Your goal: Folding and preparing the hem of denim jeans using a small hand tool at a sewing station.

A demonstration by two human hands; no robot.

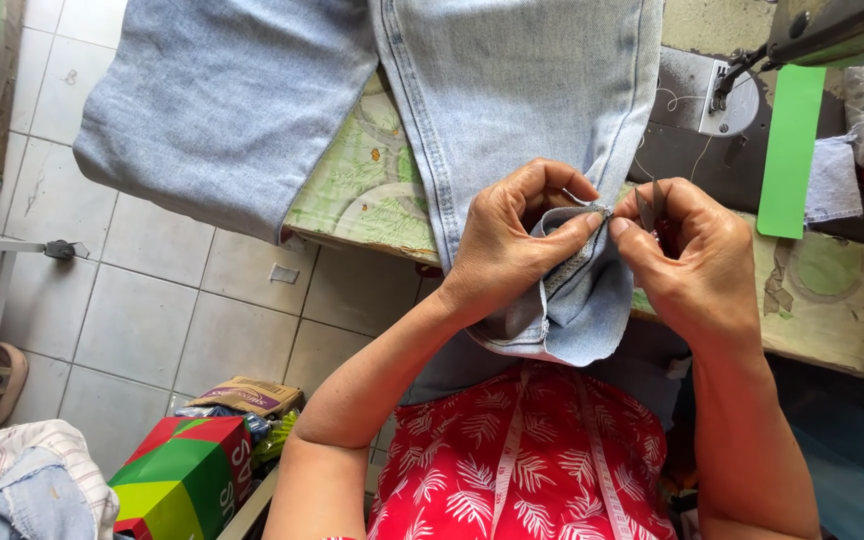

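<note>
Pinching the jeans hem [570, 262] in my left hand [512, 250], folded edge pointing right at my right hand [697, 265], which grips a small dark tool [652, 205] just beside it, over the table [372, 190] edge.

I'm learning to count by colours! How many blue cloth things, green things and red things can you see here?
Blue cloth: 3 - jeans, small denim scrap, denim in the pile
Green: 2 - paper strip, patterned table cover
Red: 1 - leaf-print dress
Mixed red and green: 1 - box
Total: 7
</note>
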